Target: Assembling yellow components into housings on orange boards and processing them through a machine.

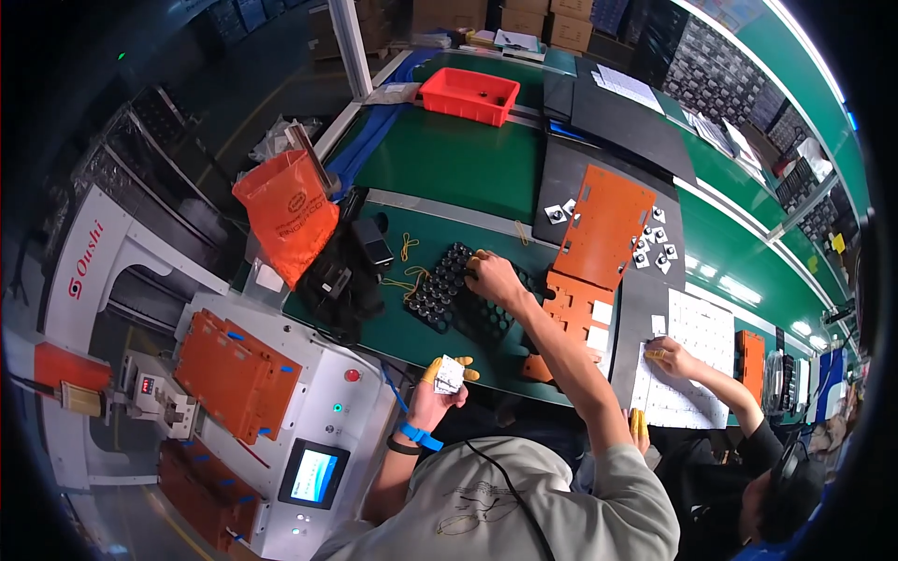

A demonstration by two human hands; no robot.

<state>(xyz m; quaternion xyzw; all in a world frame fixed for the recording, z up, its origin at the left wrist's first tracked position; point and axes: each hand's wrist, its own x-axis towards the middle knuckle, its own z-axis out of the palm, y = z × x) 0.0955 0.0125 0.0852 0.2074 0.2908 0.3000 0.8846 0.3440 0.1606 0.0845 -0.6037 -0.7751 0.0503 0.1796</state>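
- White and small, the square part [450, 373] sits pinched in our left hand [438, 388], raised above the near edge of the green table [440, 159]; yellow finger cots cover the fingertips [431, 372] closed around it.
- We judge it light and stiff, probably moulded plastic; the edges look like the best place to grip, and the rubbery cots should keep it from slipping.
- Our right hand [493, 278] reaches out over the black tray [449, 294] of round pockets, fingers curled down onto it; whether they hold anything we cannot tell.
- The tray looks thin and flexible, better lifted by its rim with support beneath.
- Yellow rubber bands [409, 248] lie on the table just beyond the tray.
- To the right, orange plates [603, 224] rest on a dark mat, with more white square parts [655, 245] scattered beside them.
- A co-worker's hand [669, 357] presses on a white sheet [697, 360] further right.
- An orange bag [285, 215] hangs at the left above a white machine [309, 411] with a small screen; a red bin [470, 94] stands far up the table.
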